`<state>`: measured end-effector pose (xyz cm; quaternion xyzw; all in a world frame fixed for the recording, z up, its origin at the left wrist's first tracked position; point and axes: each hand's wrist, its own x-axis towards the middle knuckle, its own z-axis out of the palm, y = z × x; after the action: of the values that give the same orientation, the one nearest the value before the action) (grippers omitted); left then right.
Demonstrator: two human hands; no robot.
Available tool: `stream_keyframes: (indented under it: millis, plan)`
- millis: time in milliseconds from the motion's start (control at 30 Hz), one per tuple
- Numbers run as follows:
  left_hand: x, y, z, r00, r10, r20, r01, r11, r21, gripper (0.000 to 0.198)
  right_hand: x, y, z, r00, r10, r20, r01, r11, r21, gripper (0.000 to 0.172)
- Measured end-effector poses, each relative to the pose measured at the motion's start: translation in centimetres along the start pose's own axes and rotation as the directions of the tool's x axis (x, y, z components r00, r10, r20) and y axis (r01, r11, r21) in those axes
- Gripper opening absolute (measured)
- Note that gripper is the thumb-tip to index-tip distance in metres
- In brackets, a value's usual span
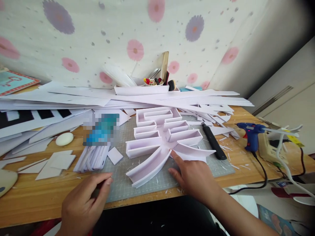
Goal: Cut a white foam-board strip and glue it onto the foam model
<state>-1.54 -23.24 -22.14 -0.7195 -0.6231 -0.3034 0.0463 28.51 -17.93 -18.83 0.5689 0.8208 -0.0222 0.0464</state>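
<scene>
On a grey cutting mat (118,190) stands a white foam-board Chinese character (169,144), built as hollow troughs with thin upright walls. My right hand (197,173) is at its lower right, index finger stretched out and touching the wall near where the two curved bottom strokes meet. The thumb is held apart, and nothing is in this hand. Left of the character, my left hand (85,200) hovers at the table's front edge. Its thumb and index tips are pinched together, the other fingers curled under, with nothing visible between them.
A blue hot glue gun (252,136) with a cord stands at right, beside a black cutter knife (213,141). White strips (147,100) pile up behind. At left lie a blurred phone-like object (102,129), stacked white pieces (91,159) and a white oval (64,139).
</scene>
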Motion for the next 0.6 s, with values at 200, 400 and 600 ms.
stream_keyframes:
  millis: [200, 400, 600]
  plan:
    - [0.2, -0.2, -0.1, 1.000, -0.021, 0.017, 0.022, 0.999, -0.047, 0.010, 0.2, -0.3, -0.2, 0.999, 0.046, 0.007, -0.046, 0.999, -0.002, 0.053]
    - [0.6, -0.4, 0.0, 0.999, 0.039, -0.014, -0.039, 0.998, -0.048, 0.019, -0.2, 0.8, 0.5, 0.998, -0.069, 0.005, 0.069, 0.996, 0.049, 0.059]
    - [0.3, -2.1, 0.3, 0.999, 0.010, 0.036, -0.011, 1.000, 0.012, 0.027, -1.4, 2.1, 3.3, 0.939, -0.195, -0.284, 0.256, 0.947, 0.195, 0.040]
